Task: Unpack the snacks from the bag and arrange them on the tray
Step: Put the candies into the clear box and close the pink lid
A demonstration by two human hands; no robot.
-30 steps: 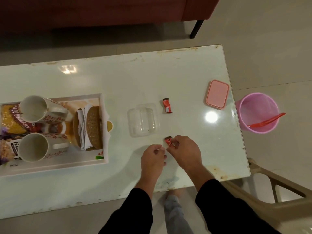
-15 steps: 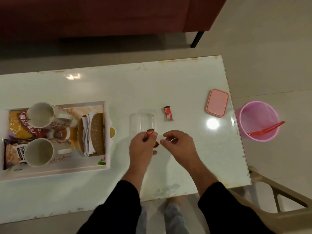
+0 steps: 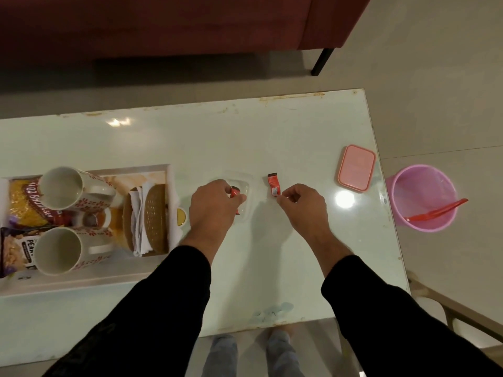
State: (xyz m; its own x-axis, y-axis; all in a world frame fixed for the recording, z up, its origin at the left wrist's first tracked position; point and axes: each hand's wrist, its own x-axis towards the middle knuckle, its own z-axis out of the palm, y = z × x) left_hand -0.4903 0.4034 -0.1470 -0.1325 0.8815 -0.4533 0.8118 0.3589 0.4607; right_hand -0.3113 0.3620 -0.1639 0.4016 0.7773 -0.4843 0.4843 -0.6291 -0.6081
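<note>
- Currently a small red sachet (image 3: 234,192) is pinched by the left hand (image 3: 215,204) over the clear container (image 3: 246,198), just right of the tray (image 3: 168,170).
- Second red sachet (image 3: 273,185) lies flat on the table (image 3: 272,131), long axis pointing away from the person, touched or pinched at its near end by the right hand (image 3: 302,206); which one cannot be told.
- Container mostly hidden under the left hand; no bag seen.

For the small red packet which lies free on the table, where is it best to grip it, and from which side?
Probably its near end, pinched across the narrow width from above. The red packet lies flat and lengthwise away from the person, and the right hand already has its fingertips at that end.
</note>
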